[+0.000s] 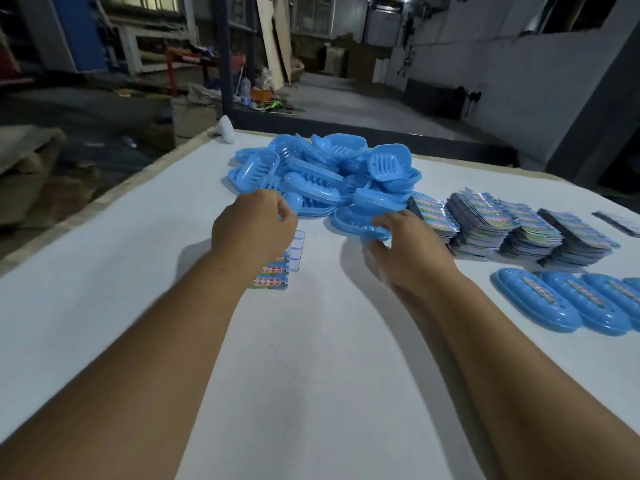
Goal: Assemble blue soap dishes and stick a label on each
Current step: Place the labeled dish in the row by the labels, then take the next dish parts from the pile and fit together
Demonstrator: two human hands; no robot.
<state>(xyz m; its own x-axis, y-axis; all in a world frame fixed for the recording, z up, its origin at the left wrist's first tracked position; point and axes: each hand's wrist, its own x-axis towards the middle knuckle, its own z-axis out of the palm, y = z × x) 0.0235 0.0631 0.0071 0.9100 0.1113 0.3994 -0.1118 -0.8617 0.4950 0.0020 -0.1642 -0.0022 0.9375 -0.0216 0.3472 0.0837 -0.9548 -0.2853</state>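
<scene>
Reaching out over the white surface [138,237], both hands are working at the near edge of a heap of loose blue soap dish parts [325,174]. That heap is sitting toward the far edge of the surface; its pieces are overlapping too much to count. The left hand [254,230] is hovering with fingers curled, and I cannot tell whether it is pinching anything. Under it, a label sheet [277,271] is lying flat, part of it hidden by the wrist. The right hand [412,244] is curling its thumb and fingers around a blue dish piece [353,223] at the front of the heap.

Toward the right edge, four stacks of printed labels [512,226] are standing side by side, touching one another, and a thin dark strip [616,223] is lying apart beyond them. Nearer the right edge, assembled labelled dishes [540,299] are lined up in a row; three are showing fully and a fourth is cut off by the frame.

A white object [225,128] is resting at the far left corner. The near half of the surface, between and beside the forearms, is giving wide open room.
</scene>
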